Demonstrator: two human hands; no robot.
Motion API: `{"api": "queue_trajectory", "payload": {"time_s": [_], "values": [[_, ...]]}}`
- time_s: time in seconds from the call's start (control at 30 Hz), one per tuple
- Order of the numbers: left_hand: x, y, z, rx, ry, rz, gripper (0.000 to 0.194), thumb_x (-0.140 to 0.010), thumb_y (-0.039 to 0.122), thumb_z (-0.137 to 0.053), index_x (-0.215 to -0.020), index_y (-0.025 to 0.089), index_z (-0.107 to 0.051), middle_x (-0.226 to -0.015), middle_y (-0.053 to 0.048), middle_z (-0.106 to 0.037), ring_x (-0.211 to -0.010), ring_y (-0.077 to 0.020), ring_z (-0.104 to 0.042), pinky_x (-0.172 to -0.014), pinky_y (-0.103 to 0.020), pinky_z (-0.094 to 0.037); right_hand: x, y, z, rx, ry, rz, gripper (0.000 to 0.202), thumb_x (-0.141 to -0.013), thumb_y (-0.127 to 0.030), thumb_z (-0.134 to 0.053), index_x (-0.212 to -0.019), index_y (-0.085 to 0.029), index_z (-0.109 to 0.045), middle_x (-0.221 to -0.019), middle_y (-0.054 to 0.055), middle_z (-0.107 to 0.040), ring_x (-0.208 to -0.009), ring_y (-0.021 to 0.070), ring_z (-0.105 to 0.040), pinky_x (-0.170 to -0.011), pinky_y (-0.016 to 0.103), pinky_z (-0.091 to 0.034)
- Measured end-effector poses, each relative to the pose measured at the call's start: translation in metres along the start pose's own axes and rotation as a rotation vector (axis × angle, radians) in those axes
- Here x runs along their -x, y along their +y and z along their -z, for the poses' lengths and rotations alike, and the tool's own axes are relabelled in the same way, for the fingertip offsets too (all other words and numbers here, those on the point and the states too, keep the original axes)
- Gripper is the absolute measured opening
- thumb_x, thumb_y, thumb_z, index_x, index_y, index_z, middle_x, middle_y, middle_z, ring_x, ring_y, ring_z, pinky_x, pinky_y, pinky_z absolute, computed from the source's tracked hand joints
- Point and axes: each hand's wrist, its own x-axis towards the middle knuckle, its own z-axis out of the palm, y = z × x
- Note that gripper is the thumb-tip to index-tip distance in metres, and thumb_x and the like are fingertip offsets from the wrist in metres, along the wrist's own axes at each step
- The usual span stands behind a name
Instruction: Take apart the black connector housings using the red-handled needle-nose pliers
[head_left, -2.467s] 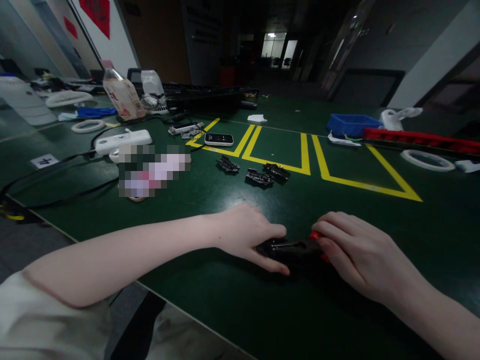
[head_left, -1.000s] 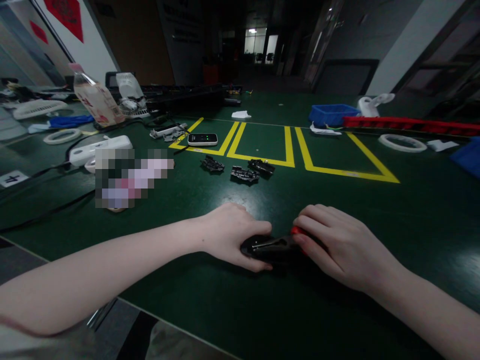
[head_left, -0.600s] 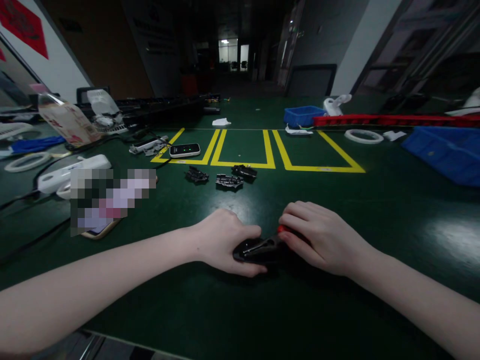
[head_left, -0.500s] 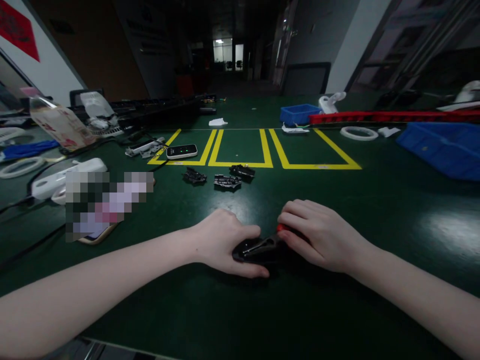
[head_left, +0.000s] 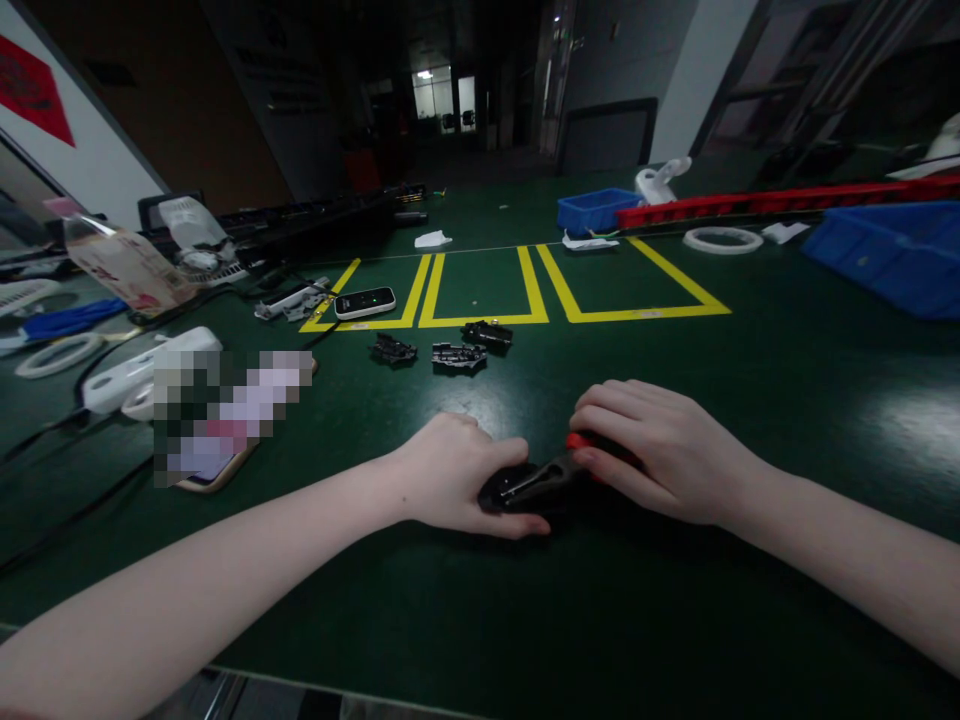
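Observation:
My left hand [head_left: 454, 475] is closed around one end of a glossy black plastic piece [head_left: 529, 487], its thumb on the far side and a finger on the near side. Over the piece's other end, my right hand [head_left: 667, 455] is curled shut on a red-handled tool [head_left: 578, 441]. Only a bit of red shows between its fingers, so I cannot tell the tool's exact kind. The black piece and the tool meet or overlap low over the green table. Beyond the hands lie small black plastic parts [head_left: 458, 357].
Yellow tape outlines [head_left: 487, 322] mark the green table [head_left: 420, 620]. To the left are a phone [head_left: 247, 415], a white power strip [head_left: 150, 370], cables and a bottle [head_left: 124, 260]. A blue bin [head_left: 892, 255], a tape roll [head_left: 722, 240] and a red strip [head_left: 795, 203] lie to the right.
The whole view has tilted slightly, shifting the hands a little right in the picture. Both hands keep their grips, and the black piece stays between them.

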Motion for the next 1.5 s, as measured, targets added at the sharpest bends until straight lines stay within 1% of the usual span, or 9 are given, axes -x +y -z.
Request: {"api": "queue_trajectory", "payload": {"time_s": [0.17, 0.37, 0.53, 0.83, 1.03, 1.23, 1.37, 1.5], "values": [[0.0003, 0.0001, -0.0021, -0.034, 0.009, 0.004, 0.052, -0.087, 0.072, -0.052, -0.083, 0.02, -0.057, -0.06, 0.003, -0.058, -0.054, -0.0146, -0.055, -0.054, -0.026, -0.032, 0.0, 0.0002, -0.0016, -0.001, 0.014, 0.004, 0.035, -0.104, -0.038, -0.037, -0.091, -0.018, -0.062, -0.086, 0.008, -0.063, -0.074, 0.0192, -0.055, -0.064, 0.033, -0.039], [0.0008, -0.0009, -0.0017, -0.005, 0.025, -0.015, 0.051, -0.087, 0.071, -0.053, -0.082, 0.02, -0.056, -0.059, 0.003, -0.057, -0.052, -0.0142, -0.055, -0.052, -0.026, -0.03, -0.0014, -0.0002, -0.0037, -0.004, 0.007, -0.007, 0.037, -0.105, -0.04, -0.036, -0.089, -0.018, -0.062, -0.085, 0.007, -0.063, -0.072, 0.0184, -0.055, -0.063, 0.032, -0.039], [0.0003, -0.0013, -0.0003, 0.0, 0.014, -0.015, 0.051, -0.088, 0.071, -0.052, -0.083, 0.02, -0.056, -0.06, 0.003, -0.058, -0.052, -0.0138, -0.055, -0.051, -0.025, -0.031, -0.0025, -0.0002, -0.0057, -0.013, 0.005, -0.008, 0.039, -0.105, -0.039, -0.035, -0.088, -0.018, -0.063, -0.084, 0.007, -0.062, -0.071, 0.018, -0.055, -0.062, 0.032, -0.039], [0.0005, -0.0009, -0.0007, -0.05, 0.011, -0.009, 0.053, -0.089, 0.072, -0.049, -0.089, 0.02, -0.057, -0.064, 0.001, -0.062, -0.055, -0.0149, -0.057, -0.052, -0.026, -0.031, -0.0041, -0.0035, -0.0069, -0.018, 0.011, -0.008, 0.038, -0.104, -0.038, -0.035, -0.084, -0.019, -0.06, -0.082, 0.007, -0.061, -0.069, 0.0174, -0.053, -0.06, 0.031, -0.038], [0.0007, 0.0001, 0.0004, -0.109, 0.009, -0.009, 0.056, -0.09, 0.074, -0.046, -0.089, 0.02, -0.057, -0.064, 0.0, -0.061, -0.055, -0.0162, -0.057, -0.051, -0.026, -0.028, -0.0051, -0.0012, -0.0037, -0.01, -0.003, -0.013, 0.04, -0.104, -0.04, -0.034, -0.087, -0.018, -0.062, -0.083, 0.008, -0.062, -0.07, 0.0184, -0.055, -0.061, 0.032, -0.039], [0.0008, 0.0002, 0.001, -0.095, 0.005, -0.008, 0.055, -0.091, 0.074, -0.045, -0.088, 0.02, -0.056, -0.064, 0.001, -0.06, -0.054, -0.0154, -0.055, -0.051, -0.027, -0.028, -0.0055, 0.0033, 0.0002, -0.001, -0.005, -0.021, 0.041, -0.104, -0.042, -0.035, -0.09, -0.018, -0.065, -0.085, 0.009, -0.063, -0.072, 0.019, -0.057, -0.061, 0.032, -0.042], [0.0009, 0.0, 0.0003, -0.088, 0.021, -0.004, 0.055, -0.09, 0.074, -0.047, -0.087, 0.02, -0.056, -0.063, 0.001, -0.06, -0.053, -0.0156, -0.055, -0.051, -0.026, -0.028, -0.006, 0.0024, 0.0015, 0.007, -0.006, -0.012, 0.042, -0.104, -0.042, -0.035, -0.089, -0.017, -0.065, -0.084, 0.009, -0.063, -0.071, 0.0183, -0.057, -0.061, 0.032, -0.042], [0.0006, 0.0008, 0.0006, -0.097, 0.009, 0.007, 0.055, -0.09, 0.074, -0.047, -0.087, 0.02, -0.056, -0.063, 0.001, -0.061, -0.054, -0.0156, -0.055, -0.051, -0.026, -0.027, -0.0064, -0.0008, 0.0017, 0.017, 0.004, -0.001, 0.04, -0.104, -0.04, -0.036, -0.088, -0.017, -0.064, -0.084, 0.008, -0.063, -0.07, 0.0178, -0.056, -0.06, 0.031, -0.042]]}}
